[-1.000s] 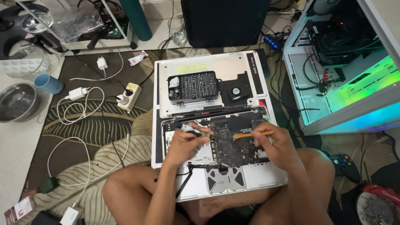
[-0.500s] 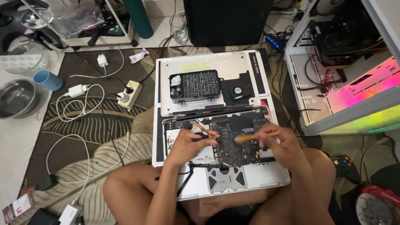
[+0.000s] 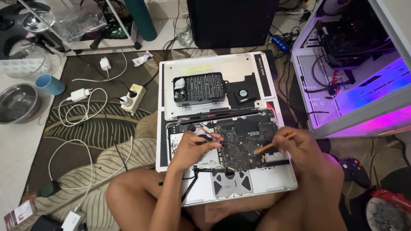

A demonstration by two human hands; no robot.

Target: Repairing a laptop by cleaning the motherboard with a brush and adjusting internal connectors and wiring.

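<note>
An opened silver laptop [image 3: 274, 179] lies across my lap with its dark circuit board [image 3: 244, 143] exposed. My left hand [image 3: 195, 147] grips a black screwdriver [image 3: 201, 133] at the board's left edge. My right hand [image 3: 297, 145] holds a thin orange-handled brush [image 3: 274, 143] with its tip on the board's right part. The removed bottom cover [image 3: 222, 68] lies beyond the laptop, carrying a black screwdriver bit set [image 3: 199, 88] and a small black fan [image 3: 243, 92].
A lit white computer case [image 3: 355, 72] stands at the right. A power strip [image 3: 130, 98], white chargers and cables [image 3: 81, 111] lie on the patterned rug at the left. A blue cup [image 3: 49, 83] and a steel bowl [image 3: 17, 102] sit far left. A black game controller [image 3: 353, 169] lies by my right knee.
The view has shifted slightly. My right hand has moved the brush over the board's right side. The case light has turned from green to pink and purple.
</note>
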